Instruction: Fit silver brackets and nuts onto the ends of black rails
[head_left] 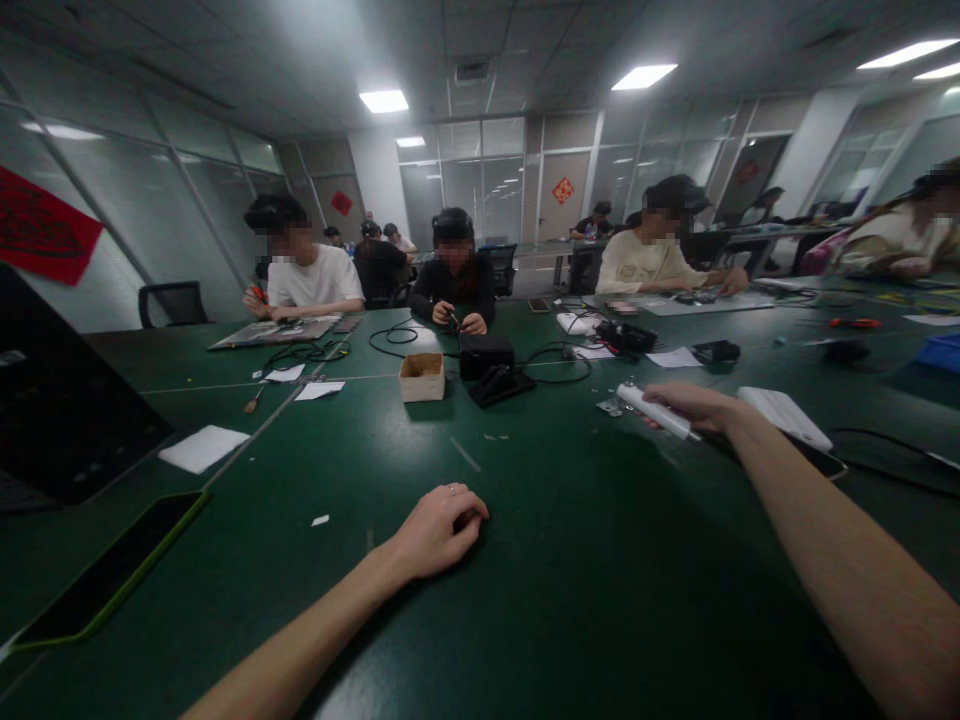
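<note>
White cylindrical tool (651, 410) sits in the right hand (694, 408), its tip angled left just above the dark green worktable (570, 520) and near a small metal bracket (609, 407). The right fingers (675, 398) close around the barrel in a firm wrap. The left hand (439, 533) lies palm down on the table, its fingers loosely curled; nothing shows in it, but I cannot tell whether the hidden palm covers anything. Any next move starts from that closed right grip. Just beyond the right hand lie a white pad (784, 418) and a black phone (821, 458), partly behind the forearm. Farther off stand a small cardboard box (421, 377) and a black case (486, 355), with black cable (559, 372) looping beside it. The tool's tip and any switch are too small or hidden to make out, so its exact kind stays unclear
</note>
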